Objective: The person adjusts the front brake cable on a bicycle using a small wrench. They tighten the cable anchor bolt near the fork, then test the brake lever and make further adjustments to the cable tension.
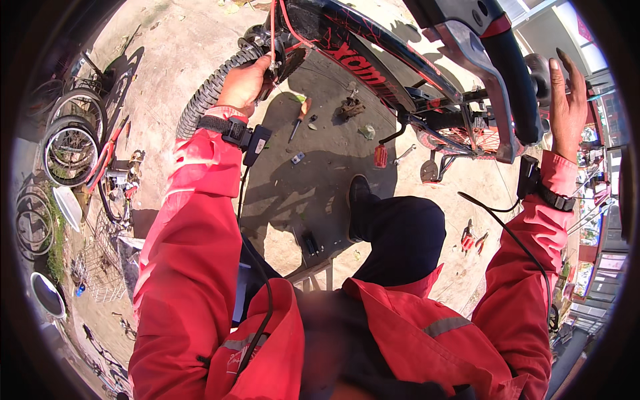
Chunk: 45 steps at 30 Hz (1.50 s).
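Observation:
A black bicycle (360, 57) with red markings stands in front of me. My left hand (243, 83) is closed beside its knobby front tyre (213, 90), at the wheel's centre. A red cable (273, 33) runs down to the fingertips there; what they grip is hidden. At the right, my right hand (567, 110) is raised with its fingers stretched out, holding nothing. It is beside a dark rounded part (539, 77) whose kind is unclear; contact cannot be judged. Close to the camera, a grey brake lever (477, 73) lies alongside a black handlebar grip (517, 87).
An orange-handled screwdriver (300, 120), a wrench (405, 155) and red-handled pliers (468, 239) lie on the concrete. Loose wheels (75, 150) and a wire basket (103, 267) are at the left. A red pedal (380, 157) hangs below the frame. Dark cords trail from both my wrists.

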Each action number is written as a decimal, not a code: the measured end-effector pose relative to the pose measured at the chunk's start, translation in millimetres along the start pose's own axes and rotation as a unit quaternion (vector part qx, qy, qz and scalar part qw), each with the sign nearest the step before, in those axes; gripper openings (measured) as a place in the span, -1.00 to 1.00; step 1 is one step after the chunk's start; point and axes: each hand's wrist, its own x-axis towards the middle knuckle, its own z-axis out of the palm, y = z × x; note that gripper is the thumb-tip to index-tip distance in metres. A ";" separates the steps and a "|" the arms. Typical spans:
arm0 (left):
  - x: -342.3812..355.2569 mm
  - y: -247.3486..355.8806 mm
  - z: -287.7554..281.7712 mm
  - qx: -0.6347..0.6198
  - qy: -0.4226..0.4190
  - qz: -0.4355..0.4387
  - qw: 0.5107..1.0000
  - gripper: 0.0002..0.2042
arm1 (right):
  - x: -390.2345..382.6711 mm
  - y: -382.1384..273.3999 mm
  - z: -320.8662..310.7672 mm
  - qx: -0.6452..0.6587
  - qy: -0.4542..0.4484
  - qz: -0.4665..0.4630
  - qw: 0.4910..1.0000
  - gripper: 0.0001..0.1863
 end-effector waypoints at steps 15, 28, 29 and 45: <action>3.2 -4.2 1.7 -0.072 -0.025 -0.026 0.997 -0.73 | 1.5 20.4 36.2 0.157 -0.181 0.128 0.962 -0.41; -17.1 7.9 23.5 -0.090 0.010 0.000 0.996 -0.69 | 11.6 27.6 27.2 0.136 -0.322 0.122 0.929 -0.50; -17.6 6.8 24.1 -0.089 0.015 0.002 0.996 -0.72 | 11.2 29.5 28.8 0.150 -0.315 0.129 0.928 -0.52; -9.3 1.6 24.5 -0.050 0.023 -0.041 0.998 -0.68 | 4.0 44.6 32.3 0.171 -0.299 0.119 0.931 -0.51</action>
